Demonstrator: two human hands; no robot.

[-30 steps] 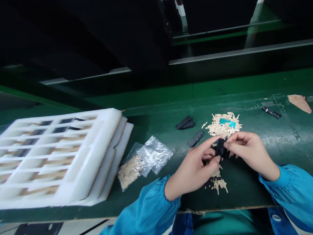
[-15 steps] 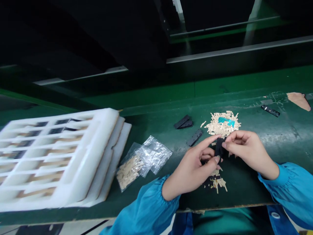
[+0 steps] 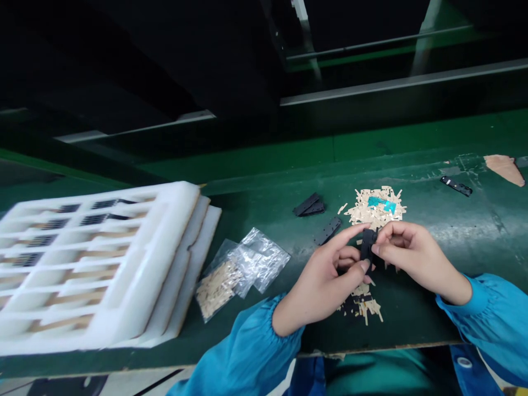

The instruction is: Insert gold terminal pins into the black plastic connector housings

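A small black rectangular plastic part [image 3: 367, 245] is gripped along its side by my left hand [image 3: 325, 280], index finger at its top end and thumb near its lower end. My right hand [image 3: 412, 253] is pinched at the part's upper right edge; whatever sits between those fingertips is hidden. Just beyond the hands lies a pile of small cream-coloured pieces [image 3: 367, 204] with blue film pieces [image 3: 381, 204] on top. A smaller heap of cream and dark scraps [image 3: 369, 309] lies on the near side, partly covered by my left hand.
Similar black parts [image 3: 309, 204] lie left of the pile, with one more [image 3: 456, 186] at the right. Clear plastic bags [image 3: 264, 258], one with cream pieces, rest beside stacked white foam trays [image 3: 165, 264]. A brown scrap [image 3: 505, 169] lies far right on the green table [image 3: 466, 242].
The black part has shifted and turned slightly in my left hand. My right fingertips have moved a little left along its edge.
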